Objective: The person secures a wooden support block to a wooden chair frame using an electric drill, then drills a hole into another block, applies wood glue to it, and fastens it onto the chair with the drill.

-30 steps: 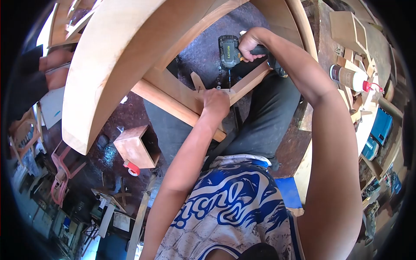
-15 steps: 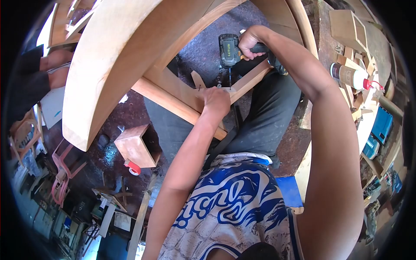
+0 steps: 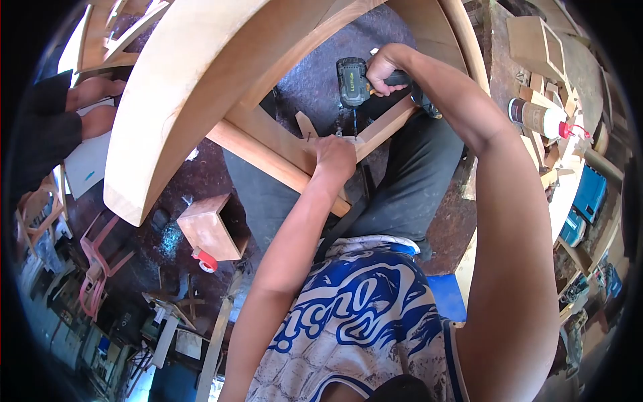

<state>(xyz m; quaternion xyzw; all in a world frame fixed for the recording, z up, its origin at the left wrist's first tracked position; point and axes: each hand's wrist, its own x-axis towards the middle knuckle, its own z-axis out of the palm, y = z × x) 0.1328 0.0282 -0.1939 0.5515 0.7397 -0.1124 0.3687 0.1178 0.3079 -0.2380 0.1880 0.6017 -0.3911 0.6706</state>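
My right hand [image 3: 386, 71] is wrapped round the handle of a dark drill [image 3: 352, 83] marked LOTUS. Its thin bit points down at the corner of a pale wooden frame piece [image 3: 385, 128]. My left hand [image 3: 335, 158] is closed at that same corner, pressing on the wood beside the bit; its fingertips are hidden. A rounded wooden rail [image 3: 261, 158] runs below the joint, over my lap. The large curved wooden panel [image 3: 181, 87] rises on the left and joins the frame. A screw [image 3: 309, 137] stands up left of my left hand.
On the floor at the left are an open wooden box [image 3: 209, 228] and a red tape roll [image 3: 204, 258]. A glue bottle [image 3: 538, 118] lies on wood offcuts at the right, near a blue case [image 3: 589, 193]. Another person's bare knees [image 3: 98, 107] show at the far left.
The curved panel's lower tip has shifted slightly right and up. The drill has moved very slightly, still in my right hand, and my left hand stays at the joint.
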